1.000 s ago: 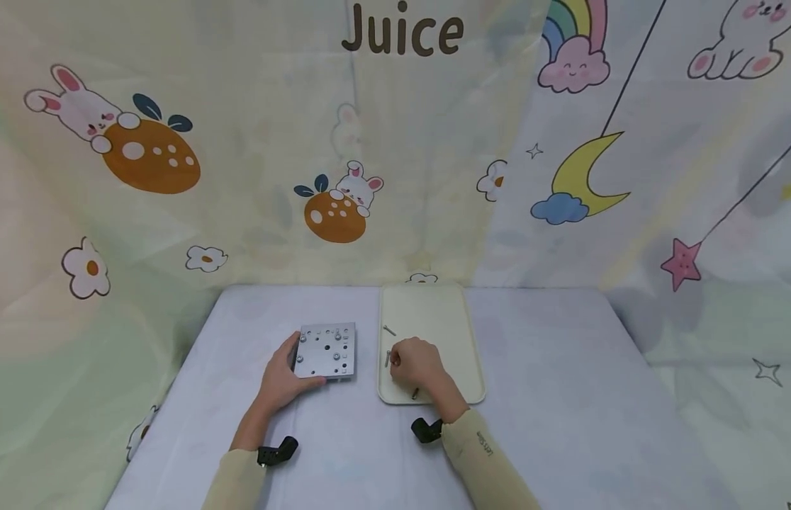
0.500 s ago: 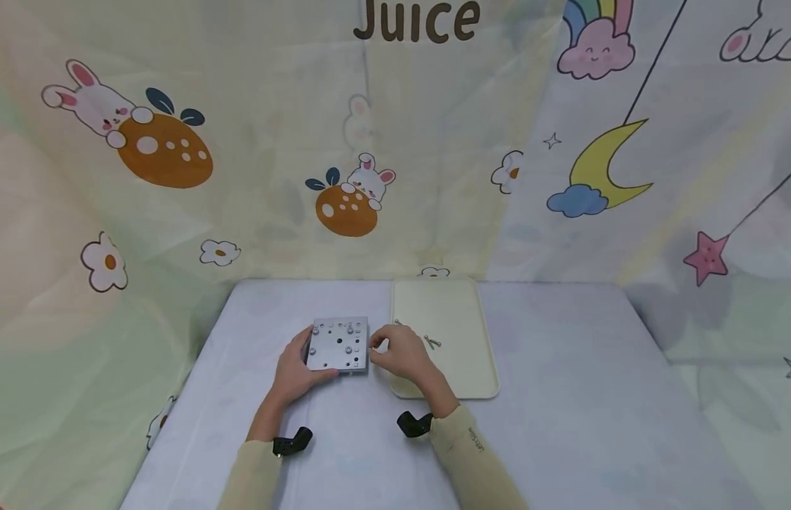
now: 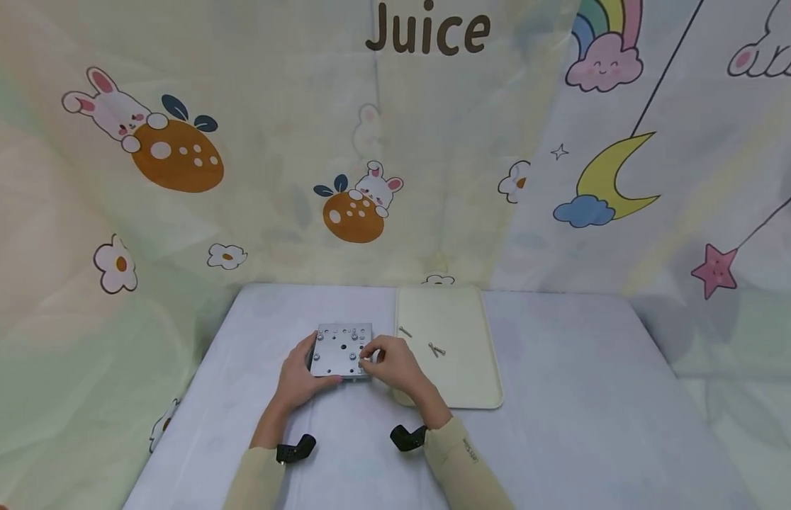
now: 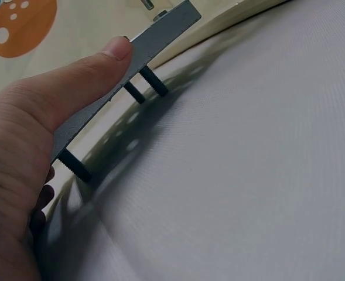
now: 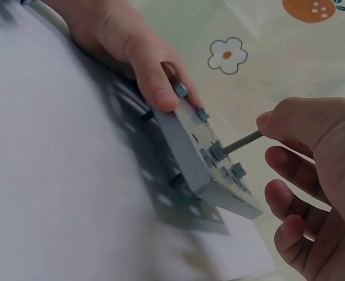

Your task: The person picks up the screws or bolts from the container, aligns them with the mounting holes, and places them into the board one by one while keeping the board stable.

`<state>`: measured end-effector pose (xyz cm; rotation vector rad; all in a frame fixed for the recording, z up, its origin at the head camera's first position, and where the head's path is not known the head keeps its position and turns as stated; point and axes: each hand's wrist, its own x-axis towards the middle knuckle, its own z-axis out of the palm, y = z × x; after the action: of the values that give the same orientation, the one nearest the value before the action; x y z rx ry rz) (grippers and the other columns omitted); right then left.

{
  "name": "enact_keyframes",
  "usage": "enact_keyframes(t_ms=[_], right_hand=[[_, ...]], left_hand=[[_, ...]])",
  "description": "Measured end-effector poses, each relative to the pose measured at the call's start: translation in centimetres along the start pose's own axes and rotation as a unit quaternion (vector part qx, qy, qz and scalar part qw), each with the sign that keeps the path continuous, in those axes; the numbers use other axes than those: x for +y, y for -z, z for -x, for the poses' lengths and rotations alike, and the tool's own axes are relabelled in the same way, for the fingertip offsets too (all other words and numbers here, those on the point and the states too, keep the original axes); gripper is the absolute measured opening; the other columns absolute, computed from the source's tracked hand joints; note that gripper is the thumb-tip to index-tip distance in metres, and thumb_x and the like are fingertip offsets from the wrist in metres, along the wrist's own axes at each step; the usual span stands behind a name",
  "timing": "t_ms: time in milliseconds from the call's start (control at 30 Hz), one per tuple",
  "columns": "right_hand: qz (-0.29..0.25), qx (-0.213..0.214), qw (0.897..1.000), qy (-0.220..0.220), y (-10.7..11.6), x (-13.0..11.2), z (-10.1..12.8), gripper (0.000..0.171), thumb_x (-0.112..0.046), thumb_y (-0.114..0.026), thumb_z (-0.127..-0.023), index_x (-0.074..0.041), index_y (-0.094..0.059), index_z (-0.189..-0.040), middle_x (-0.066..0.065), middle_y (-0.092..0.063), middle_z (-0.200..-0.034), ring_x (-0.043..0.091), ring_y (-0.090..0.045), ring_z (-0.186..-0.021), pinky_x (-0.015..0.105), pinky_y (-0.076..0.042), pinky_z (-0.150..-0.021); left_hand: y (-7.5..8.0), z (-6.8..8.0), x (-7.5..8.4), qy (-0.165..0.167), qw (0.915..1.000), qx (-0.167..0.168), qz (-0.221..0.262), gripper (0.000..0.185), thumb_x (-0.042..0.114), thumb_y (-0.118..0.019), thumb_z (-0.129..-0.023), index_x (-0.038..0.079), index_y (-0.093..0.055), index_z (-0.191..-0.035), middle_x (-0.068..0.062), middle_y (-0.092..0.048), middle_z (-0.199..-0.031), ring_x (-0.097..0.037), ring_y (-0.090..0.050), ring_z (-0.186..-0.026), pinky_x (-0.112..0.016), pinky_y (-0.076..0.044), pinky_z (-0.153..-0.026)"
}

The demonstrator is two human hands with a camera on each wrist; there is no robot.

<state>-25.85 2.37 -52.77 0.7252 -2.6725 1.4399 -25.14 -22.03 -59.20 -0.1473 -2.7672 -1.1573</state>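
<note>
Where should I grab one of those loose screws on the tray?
Probably pinch a loose screw by its thin shank from straight above. It lies flat on the tray, apart from the other screw, so fingers fit on both sides.

Both forearms reach forward in pale sleeves, a black wrist mount on each. The left hand [image 3: 298, 377] lies to the left, thumb pressed along an edge and fingers tucked beneath — a firm grip. The right hand [image 3: 391, 366] sits close beside it, thumb and forefinger pinched together, the remaining fingers loosely curled.
</note>
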Motion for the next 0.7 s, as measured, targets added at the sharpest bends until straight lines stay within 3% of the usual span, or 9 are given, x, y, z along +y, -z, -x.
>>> enact_keyframes(t_ms=[133,400,700], right_hand=[[-0.011,0.003,1.000,-0.006,-0.33,0.21,-0.18,0.006,-0.012,-0.076,-0.082,-0.015,-0.074,-0.087,-0.009,-0.065,-0.083,0.011,-0.054,-0.067,0.021,-0.046,-0.057],[-0.022,0.007,1.000,0.002,-0.60,0.47,-0.09,0.006,-0.009,-0.078,-0.081,-0.011,-0.074,-0.086,-0.007,-0.066,-0.082,0.012,-0.054,-0.064,0.021,-0.046,-0.056],[-0.036,0.014,0.999,-0.014,-0.93,0.72,0.50,0.005,-0.011,-0.076,-0.083,-0.013,-0.073,-0.087,-0.009,-0.065,-0.082,0.009,-0.052,-0.063,0.021,-0.045,-0.054]], left_hand=[[0.14,-0.14,0.01,0.001,0.9999,0.011,0.008,0.125,0.067,-0.083,-0.057,0.012,-0.027,-0.154,-0.010,-0.037,-0.151,-0.033,-0.034,-0.136,-0.056,-0.026,-0.109],[0.07,-0.07,0.11,0.021,0.9995,-0.017,0.015,0.125,0.065,-0.084,-0.058,0.012,-0.025,-0.155,-0.015,-0.035,-0.152,-0.038,-0.033,-0.136,-0.060,-0.027,-0.108],[-0.19,0.34,0.18,0.018,0.9995,-0.006,0.026,0.125,0.066,-0.084,-0.056,0.012,-0.028,-0.154,-0.013,-0.038,-0.151,-0.038,-0.033,-0.136,-0.060,-0.027,-0.108]])
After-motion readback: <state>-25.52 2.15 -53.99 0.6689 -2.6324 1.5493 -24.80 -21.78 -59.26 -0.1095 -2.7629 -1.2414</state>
